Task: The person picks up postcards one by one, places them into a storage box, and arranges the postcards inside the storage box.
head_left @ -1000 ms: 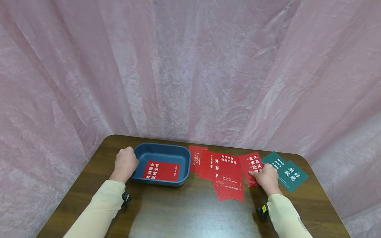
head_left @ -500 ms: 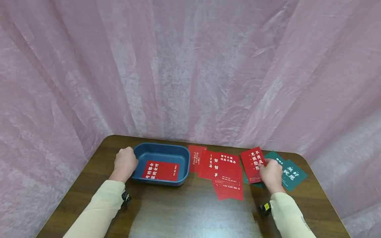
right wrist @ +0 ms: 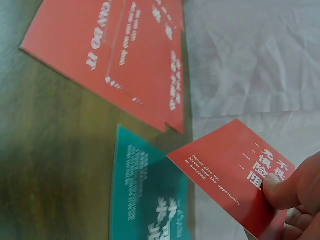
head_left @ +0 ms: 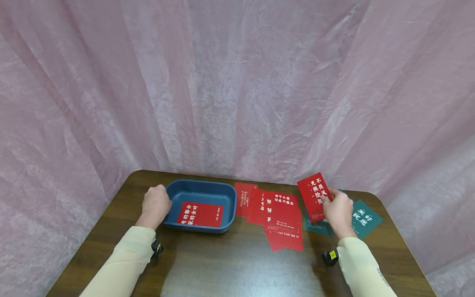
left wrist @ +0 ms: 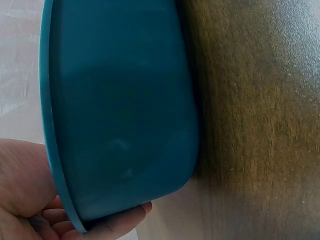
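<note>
My right hand (head_left: pixel 339 212) pinches a red card (head_left: pixel 313 196) with white lettering between thumb and fingers, lifted above the green cards (head_left: pixel 365 216). In the right wrist view the thumb presses on the face of this red card (right wrist: pixel 235 172), and a green card (right wrist: pixel 145 185) lies below it. At the left, my left hand (head_left: pixel 156 204) grips the end of a blue rectangular tray (head_left: pixel 200 184). The left wrist view shows the fingers of this hand (left wrist: pixel 30 200) curled round the rim of the tray (left wrist: pixel 120 110). Inside the tray lies a red card (head_left: pixel 205 214).
Several red cards (head_left: pixel 285 214) overlap on the wooden table (head_left: pixel 222 268) between the tray and my right hand. Another red card (head_left: pixel 245 198) lies close to the tray's right side. A pink curtain (head_left: pixel 237 90) hangs behind the table's far edge.
My right hand has picked the red card up off the green cards and tilted it, uncovering a green card beneath. The left hand and tray have stayed in place.
</note>
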Motion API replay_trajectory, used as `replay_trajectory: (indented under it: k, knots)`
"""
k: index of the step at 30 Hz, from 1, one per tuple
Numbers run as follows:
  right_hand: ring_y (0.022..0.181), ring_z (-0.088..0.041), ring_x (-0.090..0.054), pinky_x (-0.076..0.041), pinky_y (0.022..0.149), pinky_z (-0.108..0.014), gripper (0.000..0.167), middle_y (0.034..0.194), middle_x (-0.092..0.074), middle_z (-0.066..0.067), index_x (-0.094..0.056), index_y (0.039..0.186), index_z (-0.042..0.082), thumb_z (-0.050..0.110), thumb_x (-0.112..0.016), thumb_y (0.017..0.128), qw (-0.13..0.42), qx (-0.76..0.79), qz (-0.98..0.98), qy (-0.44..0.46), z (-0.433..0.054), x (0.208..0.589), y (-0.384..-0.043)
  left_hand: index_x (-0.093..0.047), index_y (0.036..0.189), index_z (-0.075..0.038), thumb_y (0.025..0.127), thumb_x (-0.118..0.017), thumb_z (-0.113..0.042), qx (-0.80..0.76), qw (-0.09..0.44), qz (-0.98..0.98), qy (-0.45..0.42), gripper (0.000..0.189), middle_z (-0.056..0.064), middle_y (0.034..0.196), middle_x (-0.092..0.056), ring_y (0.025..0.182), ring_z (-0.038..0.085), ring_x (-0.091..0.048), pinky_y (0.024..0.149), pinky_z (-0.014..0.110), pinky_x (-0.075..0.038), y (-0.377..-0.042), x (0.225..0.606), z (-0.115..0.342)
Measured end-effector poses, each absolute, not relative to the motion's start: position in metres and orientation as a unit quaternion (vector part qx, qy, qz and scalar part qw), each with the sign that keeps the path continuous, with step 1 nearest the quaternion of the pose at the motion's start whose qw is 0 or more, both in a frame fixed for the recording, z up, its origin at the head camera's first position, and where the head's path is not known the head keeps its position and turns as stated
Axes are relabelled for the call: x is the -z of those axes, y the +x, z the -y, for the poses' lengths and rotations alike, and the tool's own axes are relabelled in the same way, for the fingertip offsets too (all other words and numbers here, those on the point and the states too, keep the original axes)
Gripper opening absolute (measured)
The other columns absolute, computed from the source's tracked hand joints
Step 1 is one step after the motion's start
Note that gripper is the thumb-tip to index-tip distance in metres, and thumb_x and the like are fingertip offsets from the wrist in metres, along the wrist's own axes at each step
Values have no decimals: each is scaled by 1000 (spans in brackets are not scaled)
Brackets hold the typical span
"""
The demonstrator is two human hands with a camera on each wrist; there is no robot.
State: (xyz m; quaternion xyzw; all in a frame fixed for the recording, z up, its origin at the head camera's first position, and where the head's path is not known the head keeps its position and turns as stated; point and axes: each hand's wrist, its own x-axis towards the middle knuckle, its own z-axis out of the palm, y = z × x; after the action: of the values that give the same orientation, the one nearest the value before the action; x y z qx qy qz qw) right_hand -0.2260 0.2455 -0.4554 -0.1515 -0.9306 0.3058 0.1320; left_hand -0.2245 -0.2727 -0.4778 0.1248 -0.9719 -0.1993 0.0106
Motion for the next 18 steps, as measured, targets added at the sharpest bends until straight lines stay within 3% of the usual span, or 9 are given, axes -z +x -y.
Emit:
replay_trajectory:
  k: [11, 18]
  knots:
    - [79, -29, -67, -56, 56, -37, 40, 104, -68, -20, -59, 124, 4, 23, -63, 89, 167, -326, 923, -115, -223, 436, -233, -61, 96, 12, 81, -63, -9, 194, 20, 973, 126, 26, 31, 86, -65, 62, 37, -66, 55, 50, -56, -224, 476, 273]
    - [77, -27, -67, -57, 57, -36, 40, 100, -68, -18, -60, 124, 4, 22, -64, 88, 167, -340, 921, -89, -206, 426, -239, -62, 95, 11, 81, -65, -11, 194, 15, 972, 131, 26, 29, 85, -65, 59, 34, -65, 53, 49, -55, -224, 476, 273]
